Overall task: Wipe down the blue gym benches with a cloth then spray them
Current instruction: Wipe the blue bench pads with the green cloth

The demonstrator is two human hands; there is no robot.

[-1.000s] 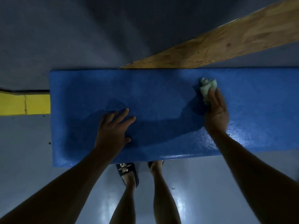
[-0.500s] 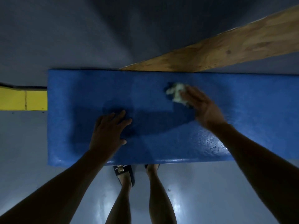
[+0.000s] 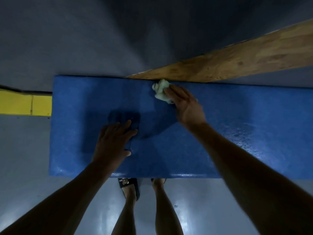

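Now at the far edge of the blue bench (image 3: 237, 116), beside the wooden plank (image 3: 237, 61): cloth (image 3: 160, 89), swept leftward from the right, pressed under right hand (image 3: 184, 104), fingers nearly straight. Left hand (image 3: 113, 141) splayed flat, bracing. Left end probably unwiped; spraying pending.

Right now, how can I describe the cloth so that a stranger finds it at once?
Find the long blue bench across the middle. At its far edge, where the wooden plank meets it, the right hand presses a crumpled cloth. It is the only pale, whitish-green thing on the blue surface.
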